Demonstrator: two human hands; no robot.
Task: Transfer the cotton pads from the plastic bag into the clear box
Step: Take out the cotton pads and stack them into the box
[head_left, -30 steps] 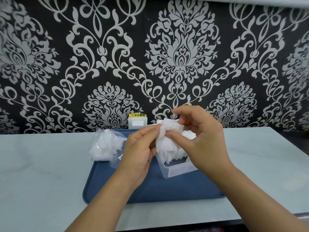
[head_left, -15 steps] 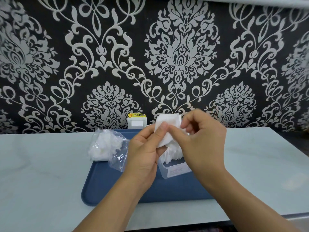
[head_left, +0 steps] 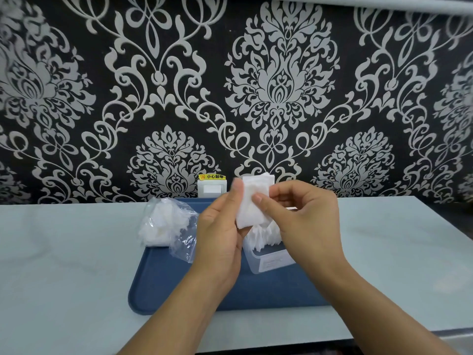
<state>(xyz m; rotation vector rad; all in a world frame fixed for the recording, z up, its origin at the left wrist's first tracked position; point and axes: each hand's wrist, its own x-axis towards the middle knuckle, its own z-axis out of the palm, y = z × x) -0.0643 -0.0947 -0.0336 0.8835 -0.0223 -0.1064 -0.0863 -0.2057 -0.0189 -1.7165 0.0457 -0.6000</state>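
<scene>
Currently a cotton pad stack (head_left: 253,201) is pinched by left hand (head_left: 220,242) and right hand (head_left: 302,221); edges should be squared before lowering into the clear box (head_left: 268,260).

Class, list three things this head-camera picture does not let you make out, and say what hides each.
1. Head view: how many cotton pads are held; they overlap, and both hands cover them.
2. Head view: how full the clear box is; the right hand covers it.
3. Head view: the pad count in the plastic bag; crumpled film blurs it.
</scene>
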